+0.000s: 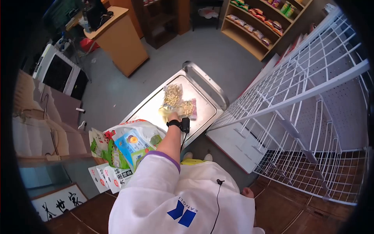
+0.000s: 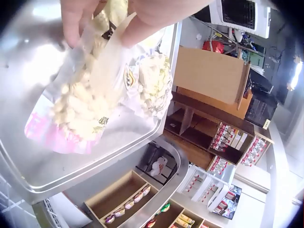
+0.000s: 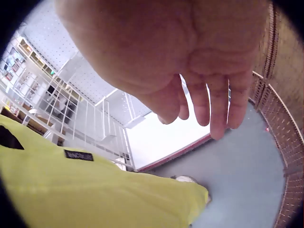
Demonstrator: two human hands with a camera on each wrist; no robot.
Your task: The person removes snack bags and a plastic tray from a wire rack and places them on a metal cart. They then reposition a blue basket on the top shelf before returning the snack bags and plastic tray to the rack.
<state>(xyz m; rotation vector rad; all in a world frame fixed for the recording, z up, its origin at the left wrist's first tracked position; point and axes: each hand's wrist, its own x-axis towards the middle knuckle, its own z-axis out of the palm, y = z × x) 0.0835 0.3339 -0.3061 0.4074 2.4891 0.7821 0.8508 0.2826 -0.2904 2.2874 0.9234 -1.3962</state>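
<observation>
My left hand [image 1: 173, 116] reaches over a metal trolley top. In the left wrist view its thumb and fingers [image 2: 140, 28] pinch the upper end of a clear bag of pale, nut-like pieces [image 2: 78, 107] with a pink bottom edge. A second clear bag of similar pieces [image 2: 154, 83] lies beside it, farther toward the trolley's far end in the head view. Something yellowish [image 2: 116, 12] shows under the palm, mostly hidden. Down at my right side hangs my right hand [image 3: 190, 52], fingers fairly straight and holding nothing.
A white plastic bag [image 1: 150, 130] stuffed with colourful packets stands at the trolley's [image 1: 200, 93] near left. White wire racks [image 1: 296, 89] rise close on the right. A wooden shelf [image 1: 253, 33] with snack packets and a wooden desk [image 1: 120, 43] stand beyond.
</observation>
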